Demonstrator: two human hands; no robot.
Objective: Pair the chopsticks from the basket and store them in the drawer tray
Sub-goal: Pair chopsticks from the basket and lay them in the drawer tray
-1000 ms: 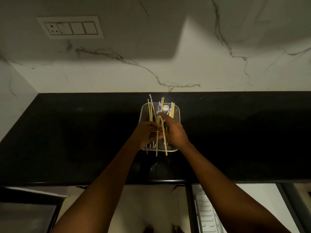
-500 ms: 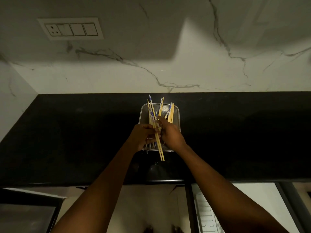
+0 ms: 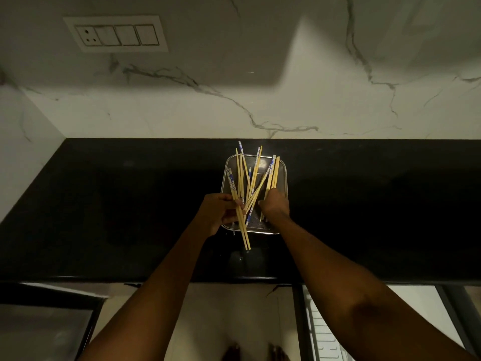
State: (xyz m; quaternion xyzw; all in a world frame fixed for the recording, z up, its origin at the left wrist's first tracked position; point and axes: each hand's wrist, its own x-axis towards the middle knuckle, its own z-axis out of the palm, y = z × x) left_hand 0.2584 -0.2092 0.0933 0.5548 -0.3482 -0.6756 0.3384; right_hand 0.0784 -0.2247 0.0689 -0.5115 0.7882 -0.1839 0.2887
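Observation:
A metal mesh basket (image 3: 282,175) stands on the black countertop (image 3: 117,204) and holds several pale wooden chopsticks (image 3: 256,173), some with blue-patterned tops. My left hand (image 3: 217,213) is at the basket's left near corner, shut on a pair of chopsticks (image 3: 240,222) whose thin ends stick out over the front rim. My right hand (image 3: 276,205) reaches into the basket's right side, fingers closed around a small bunch of chopsticks (image 3: 273,175) that lean toward the far right corner.
A marble wall with a switch plate (image 3: 117,33) rises behind the counter. Below the counter's front edge, an open drawer with a white tray (image 3: 325,334) shows at the lower right. A dark frame (image 3: 46,321) sits at the lower left.
My hands have moved apart. The left now holds the pair at the basket's left side, and the right has shifted to the bunch on the right.

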